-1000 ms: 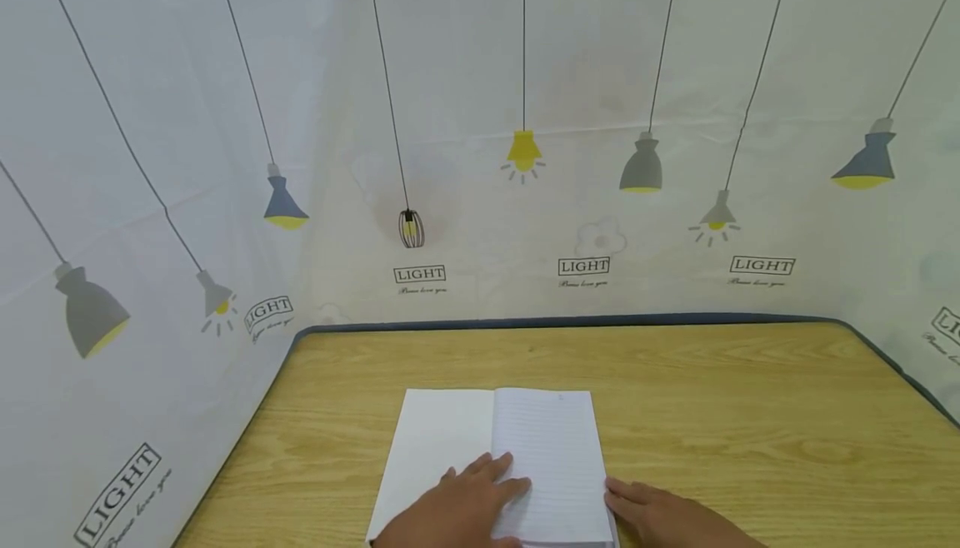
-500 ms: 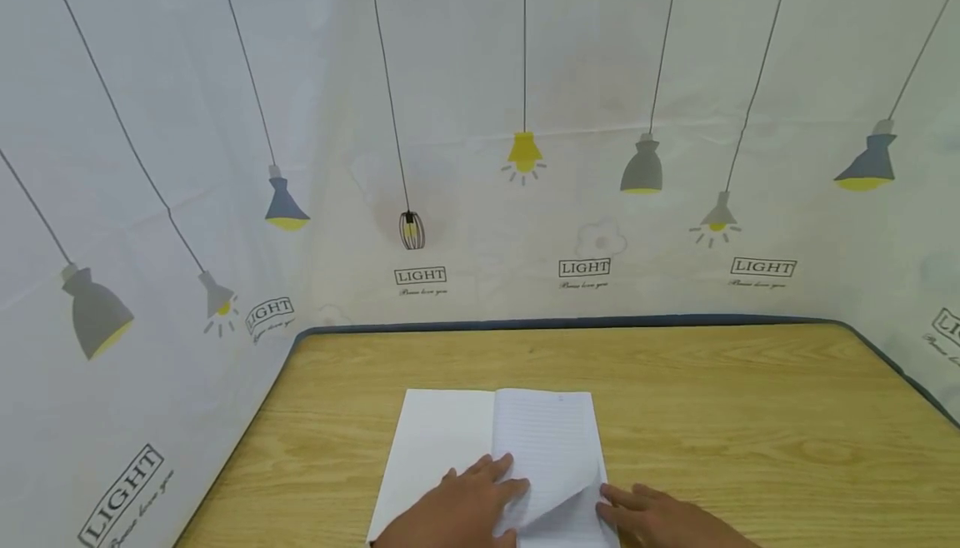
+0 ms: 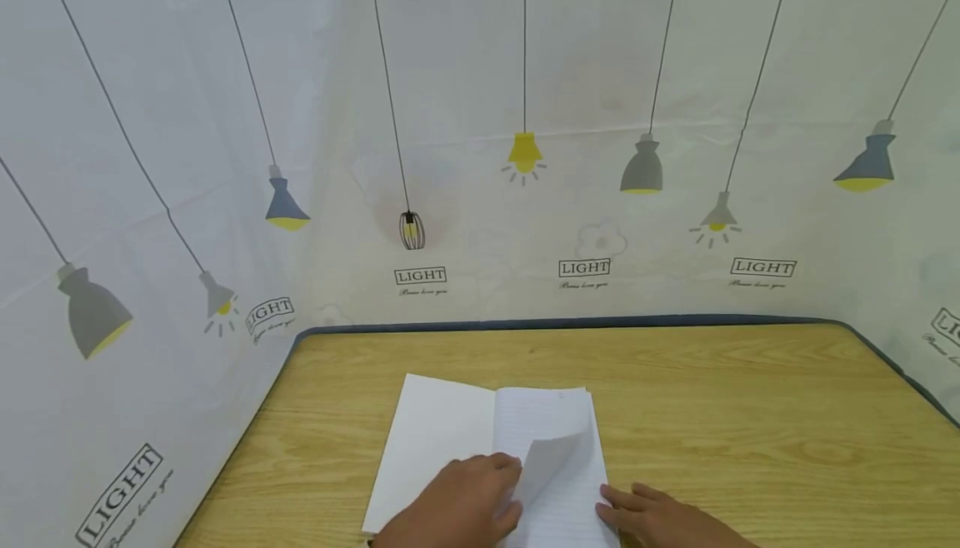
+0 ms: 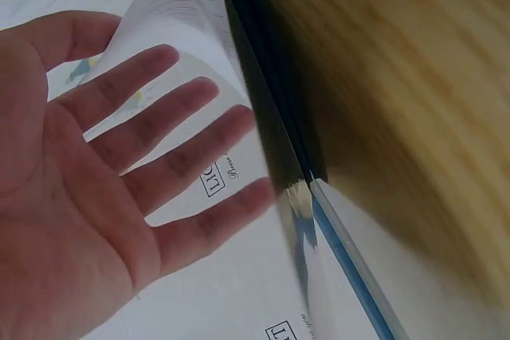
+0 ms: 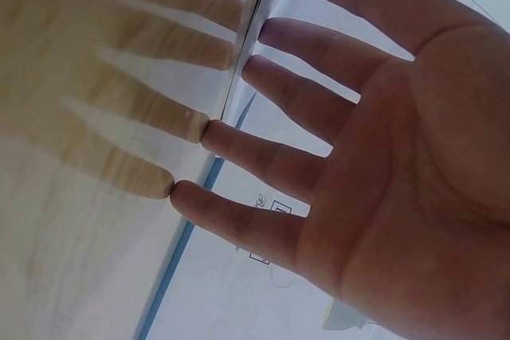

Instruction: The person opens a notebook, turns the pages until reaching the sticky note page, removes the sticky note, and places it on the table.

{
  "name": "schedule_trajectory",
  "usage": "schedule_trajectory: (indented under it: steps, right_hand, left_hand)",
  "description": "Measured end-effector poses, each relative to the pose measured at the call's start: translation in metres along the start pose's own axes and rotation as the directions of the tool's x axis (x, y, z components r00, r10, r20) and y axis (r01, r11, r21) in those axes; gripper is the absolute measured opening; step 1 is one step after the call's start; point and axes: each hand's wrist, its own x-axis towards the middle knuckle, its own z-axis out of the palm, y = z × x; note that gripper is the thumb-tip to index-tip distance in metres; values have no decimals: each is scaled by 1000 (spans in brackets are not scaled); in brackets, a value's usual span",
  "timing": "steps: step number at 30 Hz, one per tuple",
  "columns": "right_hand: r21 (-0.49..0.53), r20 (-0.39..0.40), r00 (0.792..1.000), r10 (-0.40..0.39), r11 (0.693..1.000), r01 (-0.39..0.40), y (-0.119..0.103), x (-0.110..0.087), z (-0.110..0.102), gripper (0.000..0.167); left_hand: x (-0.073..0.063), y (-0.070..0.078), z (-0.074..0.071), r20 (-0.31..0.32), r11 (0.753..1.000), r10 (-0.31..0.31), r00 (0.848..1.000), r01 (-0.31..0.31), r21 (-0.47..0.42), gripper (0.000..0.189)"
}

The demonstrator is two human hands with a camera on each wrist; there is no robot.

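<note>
An open notebook [image 3: 435,423] lies on the table, a blank white side at left and ruled pages at right. One ruled page [image 3: 551,456] is lifted off the right side, bending toward the left hand [image 3: 465,498]. In the left wrist view the thumb tip is right at this curled page [image 4: 179,21], while the other fingers [image 4: 191,153] are straight and spread, apart from the thumb. The right hand [image 3: 667,515] is beside the notebook's right edge. Its straight fingers [image 5: 295,101] touch the tabletop and the notebook's edge with their tips.
The wood-patterned table [image 3: 750,415] has a dark blue edge [image 3: 570,322]. Behind and at both sides hangs a white cloth [image 3: 480,73] printed with lamps and the word LIGHT.
The ruled page lay flat a second ago; its lower right corner then rose and swung left toward the left hand. The left fingers have drawn in slightly; the notebook's left side has tilted up.
</note>
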Motion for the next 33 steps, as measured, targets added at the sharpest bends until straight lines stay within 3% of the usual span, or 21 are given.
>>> schedule_trajectory:
  steps: [6,12,15,19,22,26,33]
  right_hand:
    - [8,13,1000,10,1000,-11,1,1,0,65]
    - [14,6,1000,12,1000,-12,3,2,3,64]
    - [1,-9,1000,-10,1000,10,10,3,9,64]
    - [4,-1,1000,-15,1000,15,4,0,3,63]
    - [12,8,1000,-17,1000,17,0,-2,-1,63]
    - [18,13,1000,-23,1000,23,9,1,7,64]
    - [11,25,999,-37,999,37,7,1,4,65]
  left_hand:
    - [2,-2,-5,-106,1000,-15,994,14,-10,27]
    - [3,-5,-12,-230,994,-61,971,38,-101,19]
    - [3,-7,-14,-289,992,-89,953,58,-115,19]
    - [1,-9,-16,-382,992,-106,918,70,-108,11]
    - [0,-9,-19,-423,989,-127,897,80,-128,21]
    - [-3,-10,-21,-455,982,-175,873,120,-148,32]
    - [-12,-15,-26,-489,968,-248,836,193,-160,28]
